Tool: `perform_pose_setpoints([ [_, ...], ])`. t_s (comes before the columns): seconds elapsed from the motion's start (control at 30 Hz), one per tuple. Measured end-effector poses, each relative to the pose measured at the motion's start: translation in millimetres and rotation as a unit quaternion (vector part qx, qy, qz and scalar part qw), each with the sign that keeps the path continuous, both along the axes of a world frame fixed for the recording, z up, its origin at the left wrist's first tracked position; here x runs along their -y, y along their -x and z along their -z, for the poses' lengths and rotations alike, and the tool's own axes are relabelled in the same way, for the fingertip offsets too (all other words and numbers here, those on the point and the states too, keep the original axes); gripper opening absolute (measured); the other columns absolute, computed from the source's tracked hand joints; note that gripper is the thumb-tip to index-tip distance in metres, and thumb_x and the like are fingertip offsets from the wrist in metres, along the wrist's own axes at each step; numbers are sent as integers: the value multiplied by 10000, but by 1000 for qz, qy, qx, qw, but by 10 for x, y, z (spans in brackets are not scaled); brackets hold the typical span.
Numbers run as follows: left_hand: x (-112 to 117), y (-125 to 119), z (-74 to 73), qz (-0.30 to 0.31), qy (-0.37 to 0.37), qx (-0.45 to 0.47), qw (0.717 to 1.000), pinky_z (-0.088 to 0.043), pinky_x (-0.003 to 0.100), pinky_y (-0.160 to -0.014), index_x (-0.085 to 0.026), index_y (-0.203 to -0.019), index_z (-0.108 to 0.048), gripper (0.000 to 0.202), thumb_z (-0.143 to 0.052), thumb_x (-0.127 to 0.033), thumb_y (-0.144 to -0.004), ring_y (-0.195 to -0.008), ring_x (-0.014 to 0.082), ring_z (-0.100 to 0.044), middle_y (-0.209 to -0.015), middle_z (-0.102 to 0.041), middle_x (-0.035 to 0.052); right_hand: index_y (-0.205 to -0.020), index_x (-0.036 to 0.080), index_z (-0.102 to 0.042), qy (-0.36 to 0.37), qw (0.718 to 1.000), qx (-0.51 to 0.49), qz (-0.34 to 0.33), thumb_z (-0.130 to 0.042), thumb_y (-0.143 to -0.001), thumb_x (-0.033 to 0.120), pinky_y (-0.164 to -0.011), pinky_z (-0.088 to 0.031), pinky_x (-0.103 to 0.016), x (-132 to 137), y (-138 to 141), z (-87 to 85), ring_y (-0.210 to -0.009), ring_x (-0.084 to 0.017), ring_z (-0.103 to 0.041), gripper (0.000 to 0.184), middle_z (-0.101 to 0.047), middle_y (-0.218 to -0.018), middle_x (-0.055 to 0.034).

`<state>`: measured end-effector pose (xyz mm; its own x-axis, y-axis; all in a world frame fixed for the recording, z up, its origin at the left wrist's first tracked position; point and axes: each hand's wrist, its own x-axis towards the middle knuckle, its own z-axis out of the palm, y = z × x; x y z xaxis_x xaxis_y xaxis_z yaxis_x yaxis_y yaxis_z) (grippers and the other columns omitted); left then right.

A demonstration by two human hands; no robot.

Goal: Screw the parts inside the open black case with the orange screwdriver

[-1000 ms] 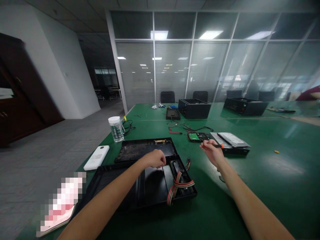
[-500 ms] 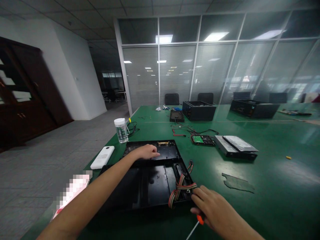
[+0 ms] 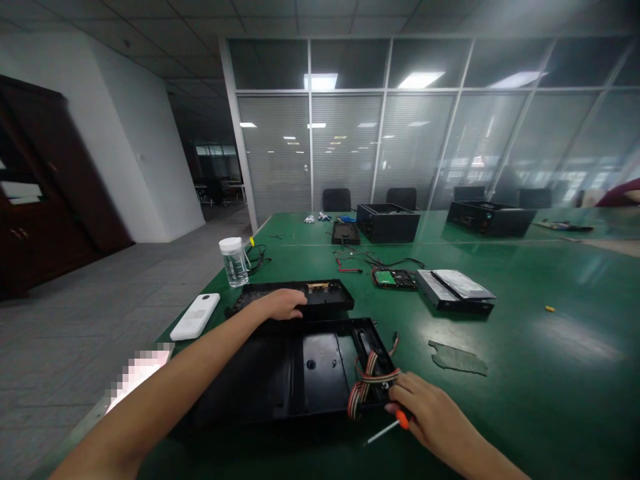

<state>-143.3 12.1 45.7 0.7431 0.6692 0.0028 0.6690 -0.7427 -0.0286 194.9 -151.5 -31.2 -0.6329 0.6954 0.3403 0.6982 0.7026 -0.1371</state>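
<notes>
Wide open over the green bench (image 3: 540, 400) right of the black case shell (image 3: 300, 373), bar a flat torn scrap (image 3: 457, 359). Tight between shell and the black cover (image 3: 325, 293) just behind it, a ribbon cable (image 3: 367, 387) looping over the shell's right corner. Hemmed left by a white remote (image 3: 195, 316) and clear jar (image 3: 234, 261), farther back by a hard drive (image 3: 393, 278) and optical drive (image 3: 453, 290).

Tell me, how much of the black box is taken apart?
Done, it seems: a flat black plastic panel lies beside the open black case shell, with a green-boarded hard drive out on the green table. In hand: the left hand rests on that panel; the right hand grips an orange-handled screwdriver. Left: a striped ribbon cable hangs from the shell's corner.
</notes>
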Motion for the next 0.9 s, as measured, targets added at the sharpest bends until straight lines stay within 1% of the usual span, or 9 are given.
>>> perform_pose_setpoints([
  [0.07,171,-13,-257,3,-16,12,1000,-384,235,-741,-178,-871,-581,126,-594,-271,-786,-852,185,-546,-882,-582,36,-817,204,-555,16,1000,-4,2,-452,-842,181,-715,-458,-325,-184,84,-31,-813,-182,-559,108,-600,-879,-47],
  [0.17,566,-44,-625,9,-8,39,999,-374,241,-737,-190,-867,-570,107,-560,-282,-814,-833,179,-543,-869,-568,20,-861,189,-579,27,1000,2,0,-468,-822,170,-779,-458,-332,-550,260,-63,-886,-193,-561,119,-606,-952,-60],
  [0.23,883,-77,-787,-11,14,57,998,-369,248,-738,-199,-858,-570,103,-554,-291,-816,-831,180,-543,-868,-564,15,-912,180,-596,28,1000,9,0,-478,-807,159,-829,-446,-336,-806,399,-70,-944,-202,-556,159,-606,-1011,-73],
  [0.3,1190,-109,-844,-25,30,63,997,-368,261,-738,-207,-851,-569,95,-550,-292,-814,-821,185,-547,-866,-567,12,-964,172,-606,29,999,8,18,-477,-799,152,-850,-441,-343,-1024,541,-65,-973,-214,-556,210,-612,-1035,-90],
  [0.37,1449,-129,-799,-32,33,55,997,-373,272,-726,-206,-843,-566,79,-548,-276,-811,-796,186,-553,-860,-574,16,-1029,171,-600,26,999,-13,35,-452,-808,148,-852,-446,-352,-1178,663,-55,-988,-223,-558,268,-618,-1052,-100],
  [0.43,1649,-132,-683,-35,31,36,998,-381,279,-695,-201,-833,-561,59,-550,-251,-804,-763,187,-561,-858,-585,28,-1102,190,-575,15,998,-41,33,-418,-822,145,-853,-454,-357,-1272,746,-42,-1004,-221,-554,325,-617,-1076,-89],
  [0.57,1884,-110,-394,-41,43,-12,998,-400,285,-642,-199,-843,-554,54,-553,-222,-793,-746,197,-584,-876,-609,52,-1233,184,-487,-64,998,-30,-2,-397,-816,110,-887,-443,-348,-1379,744,21,-1065,-215,-514,433,-539,-1221,-90],
  [0.7,1926,-139,-137,-39,59,-50,996,-429,292,-619,-197,-863,-569,81,-554,-222,-787,-744,212,-608,-864,-628,56,-1271,138,-444,-157,985,62,26,-391,-774,26,-821,-457,-385,-1466,562,113,-1018,-251,-520,512,-512,-1260,-130],
  [0.9,1731,-250,148,-40,68,-94,992,-454,293,-587,-186,-772,-645,69,-621,-224,-720,-708,231,-631,-769,-652,78,-1243,195,-479,-169,974,142,-41,-412,-763,8,-792,-438,-367,-1520,230,17,-981,-222,-528,520,-500,-1291,-74],
])
